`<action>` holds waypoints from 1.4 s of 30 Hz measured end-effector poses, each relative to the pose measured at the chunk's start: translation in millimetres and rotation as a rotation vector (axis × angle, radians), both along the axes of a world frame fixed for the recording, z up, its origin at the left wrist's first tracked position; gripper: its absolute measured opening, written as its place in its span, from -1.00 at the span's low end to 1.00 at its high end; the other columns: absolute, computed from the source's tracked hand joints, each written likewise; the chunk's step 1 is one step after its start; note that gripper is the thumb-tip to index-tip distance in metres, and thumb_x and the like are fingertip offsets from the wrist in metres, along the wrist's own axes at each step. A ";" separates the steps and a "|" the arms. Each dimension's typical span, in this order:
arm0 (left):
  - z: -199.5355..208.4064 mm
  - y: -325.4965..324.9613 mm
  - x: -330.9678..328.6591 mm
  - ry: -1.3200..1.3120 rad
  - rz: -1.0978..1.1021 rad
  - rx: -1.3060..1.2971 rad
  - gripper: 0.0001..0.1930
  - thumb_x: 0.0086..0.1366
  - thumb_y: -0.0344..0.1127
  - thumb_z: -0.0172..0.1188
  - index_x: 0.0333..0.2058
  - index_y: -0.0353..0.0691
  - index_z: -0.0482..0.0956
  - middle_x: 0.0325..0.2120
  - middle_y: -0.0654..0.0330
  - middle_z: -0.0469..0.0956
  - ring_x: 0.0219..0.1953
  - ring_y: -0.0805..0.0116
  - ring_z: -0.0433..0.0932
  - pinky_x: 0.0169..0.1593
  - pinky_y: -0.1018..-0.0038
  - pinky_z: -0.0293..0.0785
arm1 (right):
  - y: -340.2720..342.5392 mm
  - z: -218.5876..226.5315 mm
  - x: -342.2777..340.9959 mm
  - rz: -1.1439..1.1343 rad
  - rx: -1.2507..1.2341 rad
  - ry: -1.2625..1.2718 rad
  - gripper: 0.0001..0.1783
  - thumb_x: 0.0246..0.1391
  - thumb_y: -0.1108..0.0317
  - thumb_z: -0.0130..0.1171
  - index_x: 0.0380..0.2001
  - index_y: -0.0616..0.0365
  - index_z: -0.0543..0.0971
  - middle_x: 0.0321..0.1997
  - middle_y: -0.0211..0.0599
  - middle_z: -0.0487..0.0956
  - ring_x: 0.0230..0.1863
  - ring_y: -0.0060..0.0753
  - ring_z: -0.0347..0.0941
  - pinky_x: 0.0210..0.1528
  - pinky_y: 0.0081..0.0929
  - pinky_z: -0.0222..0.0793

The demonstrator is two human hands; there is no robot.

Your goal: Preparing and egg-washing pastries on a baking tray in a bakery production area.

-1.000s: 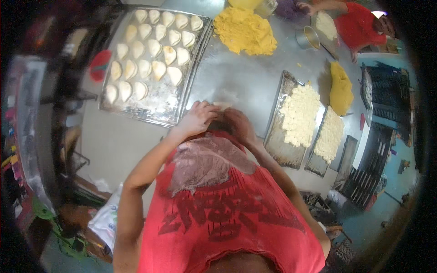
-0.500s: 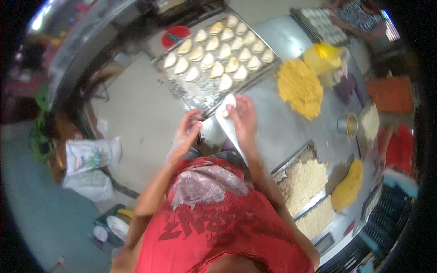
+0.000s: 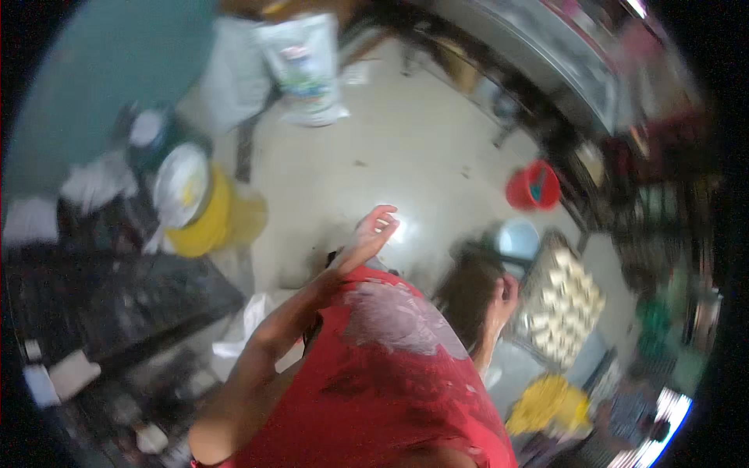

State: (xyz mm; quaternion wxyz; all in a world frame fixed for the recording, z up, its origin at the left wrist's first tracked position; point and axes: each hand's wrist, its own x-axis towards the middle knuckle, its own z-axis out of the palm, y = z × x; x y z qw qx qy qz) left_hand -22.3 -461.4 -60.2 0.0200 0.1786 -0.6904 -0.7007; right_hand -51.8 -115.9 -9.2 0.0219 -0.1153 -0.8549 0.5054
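The left hand (image 3: 376, 235) was over the floor (image 3: 413, 148), fingers curled; the right hand (image 3: 503, 299) was beside the tray (image 3: 533, 326) of pastries (image 3: 567, 300). Neither grip's contents could be determined.

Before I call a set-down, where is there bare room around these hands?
Widest: bare floor beyond the left hand, between the white printed sack, yellow bucket and red bucket. Smaller: a patch of metal table bordered by the right forearm, pastry tray and yellow mound. Crowded: the tray's middle, packed with pastries, and the cluttered lower left of view.
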 end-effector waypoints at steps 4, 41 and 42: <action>14.6 -97.0 17.3 -0.107 0.165 -0.046 -0.61 0.37 -0.13 0.20 0.10 -0.13 0.45 -0.21 0.24 0.54 -0.14 0.45 0.48 -0.06 0.43 0.47 | -168.0 21.5 -76.1 0.731 0.146 -0.211 -0.55 0.27 0.19 0.16 0.13 0.21 0.49 0.09 -0.04 0.56 0.05 -0.16 0.53 0.12 -0.33 0.40; 9.2 -289.2 413.8 -0.636 1.656 -0.165 -0.52 0.33 -0.22 0.23 0.19 -0.16 0.41 -0.08 -0.04 0.56 -0.16 0.12 0.62 -0.12 0.24 0.56 | -1025.6 -32.7 334.8 2.429 -0.393 -0.331 -0.67 0.13 0.12 0.23 -0.15 0.11 0.58 -0.15 -0.10 0.61 -0.04 -0.11 0.50 0.08 -0.16 0.39; 7.7 -292.8 421.9 -0.656 1.670 -0.155 -0.52 0.33 -0.22 0.23 0.19 -0.16 0.41 -0.08 -0.04 0.56 -0.16 0.12 0.62 -0.12 0.24 0.56 | -1053.5 -20.1 363.4 2.275 -0.525 -0.650 -0.68 0.14 0.12 0.24 -0.21 0.14 0.58 -0.17 -0.16 0.60 -0.04 -0.23 0.48 0.09 -0.22 0.38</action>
